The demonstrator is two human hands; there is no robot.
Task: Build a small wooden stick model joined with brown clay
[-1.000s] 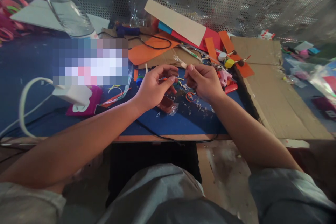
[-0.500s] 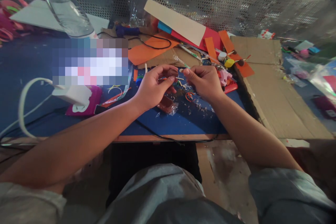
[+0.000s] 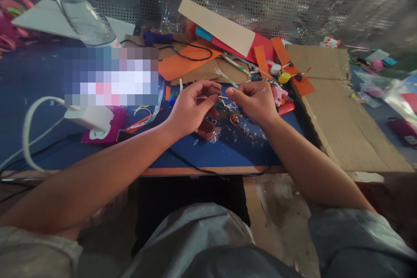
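Observation:
My left hand [image 3: 190, 106] is closed in a loose pinch, with a small brown lump [image 3: 215, 90], apparently modelling clay, at its fingertips. Across a narrow gap, my right hand [image 3: 257, 100] has its fingers curled and its thumb pointing left; whatever it pinches is too small or hidden to name. Below the left hand lies a brown clay block [image 3: 206, 130] in clear wrapping. An orange ring [image 3: 235, 120] rests on the blue tabletop [image 3: 228, 154] between the forearms, among pale shavings. A thin pale stick [image 3: 223, 97] shows between the hands.
At left stand a water bottle [image 3: 87, 17] and a white plug [image 3: 91, 117] on a purple socket block [image 3: 120, 117]. Cardboard [image 3: 345, 117] lies right; orange paper [image 3: 182, 63] and a dark blue-handled tool [image 3: 158, 38] lie behind. A black cable [image 3: 192, 166] crosses the front edge.
The pale bit seen at my right thumb tip earlier no longer shows, and that thumb has shifted slightly. My left hand has hardly moved.

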